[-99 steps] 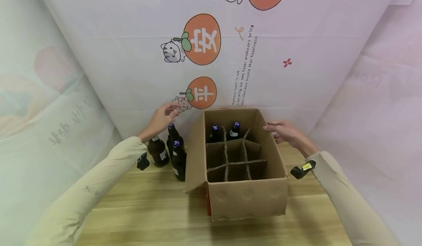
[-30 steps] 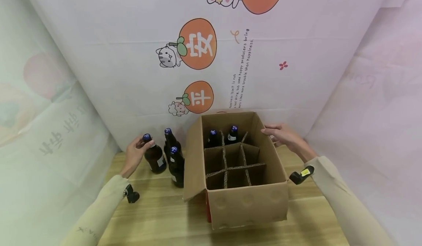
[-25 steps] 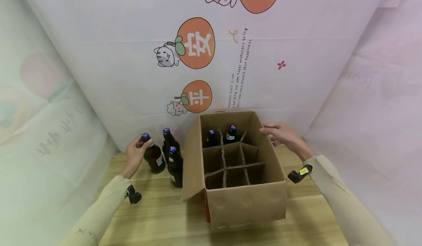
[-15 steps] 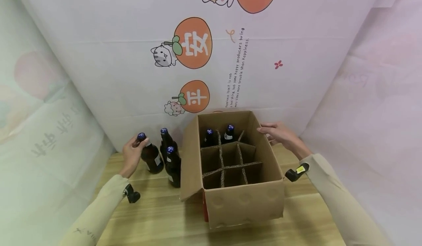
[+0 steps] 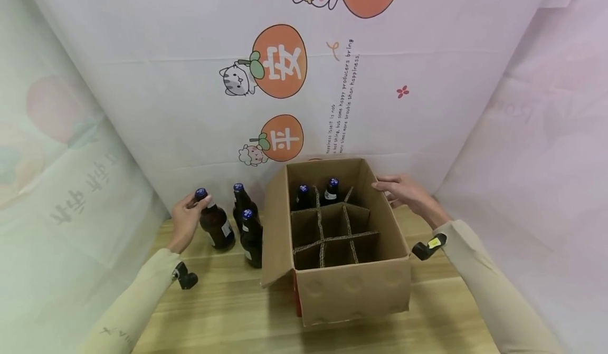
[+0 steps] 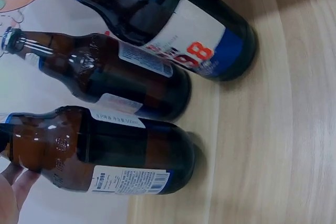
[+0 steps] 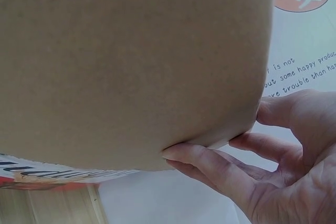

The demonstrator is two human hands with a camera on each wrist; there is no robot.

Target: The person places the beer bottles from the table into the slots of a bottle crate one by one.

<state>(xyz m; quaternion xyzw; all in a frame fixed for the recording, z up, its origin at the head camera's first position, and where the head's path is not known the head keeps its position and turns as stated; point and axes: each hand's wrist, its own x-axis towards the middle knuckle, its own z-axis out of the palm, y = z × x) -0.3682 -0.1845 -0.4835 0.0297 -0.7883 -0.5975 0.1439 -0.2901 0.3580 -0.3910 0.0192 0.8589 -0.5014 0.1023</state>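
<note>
My left hand [image 5: 184,221] grips the neck of a brown glass beer bottle [image 5: 216,226], just below its blue cap. That bottle leans slightly left, its base at the table. Two more beer bottles stand upright between it and the carton: one behind [image 5: 244,204], one nearer [image 5: 252,240]. The cardboard box [image 5: 356,293] has a divider [image 5: 334,236] making cells. Two capped bottles, left [image 5: 303,198] and right [image 5: 331,191], sit in its back row. At the box's right side, my right hand [image 7: 283,156] pinches the edge of a cardboard flap [image 7: 131,72].
The box's left flap [image 5: 277,227] hangs outward beside the standing bottles. Everything rests on a wood-grain table [image 5: 223,306]. A white printed sheet [image 5: 190,106] rises behind, with pale sheets on both sides.
My left hand came down from above the bottles onto the leftmost one's neck, and that bottle now leans a little left. The right hand keeps its hold at the box's right side.
</note>
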